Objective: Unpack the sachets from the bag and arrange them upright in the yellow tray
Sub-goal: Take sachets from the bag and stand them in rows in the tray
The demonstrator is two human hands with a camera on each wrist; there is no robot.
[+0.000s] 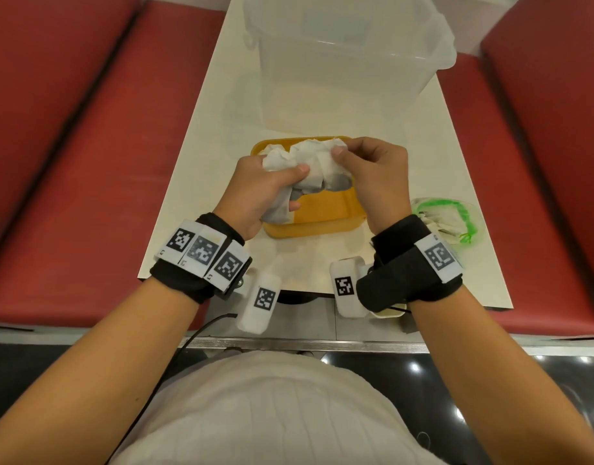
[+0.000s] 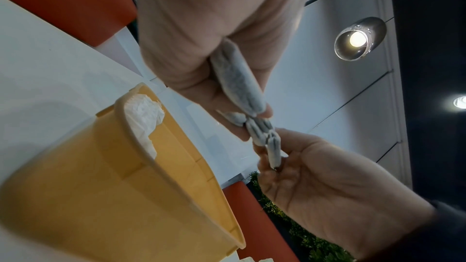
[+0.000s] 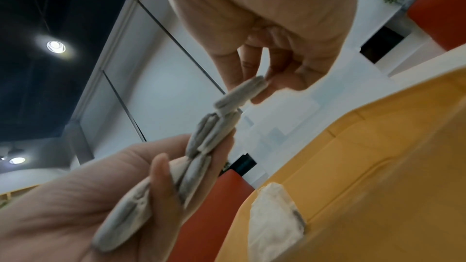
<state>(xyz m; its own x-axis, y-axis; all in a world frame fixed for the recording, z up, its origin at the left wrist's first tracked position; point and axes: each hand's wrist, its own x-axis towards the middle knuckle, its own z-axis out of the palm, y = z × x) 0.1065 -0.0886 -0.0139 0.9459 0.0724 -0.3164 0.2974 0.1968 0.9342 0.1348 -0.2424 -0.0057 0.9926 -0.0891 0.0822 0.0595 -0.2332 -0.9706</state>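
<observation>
A bunch of white sachets [image 1: 309, 159] hangs over the yellow tray [image 1: 322, 223], held by both hands. My left hand [image 1: 289, 187] grips the lower left part of the bunch, thumb on top. My right hand [image 1: 342, 156] pinches its upper right end. In the left wrist view the sachets [image 2: 237, 79] run edge-on from my left hand [image 2: 242, 109] to the right hand [image 2: 272, 152]. One sachet [image 3: 274, 222] leans against the wall inside the tray [image 3: 378, 166]. A clear bag with green drawstring [image 1: 446, 219] lies right of the tray with sachets inside.
A large clear plastic bin [image 1: 349, 45] stands at the far end of the white table [image 1: 195, 162]. Red bench seats [image 1: 71, 146] run along both sides of the table.
</observation>
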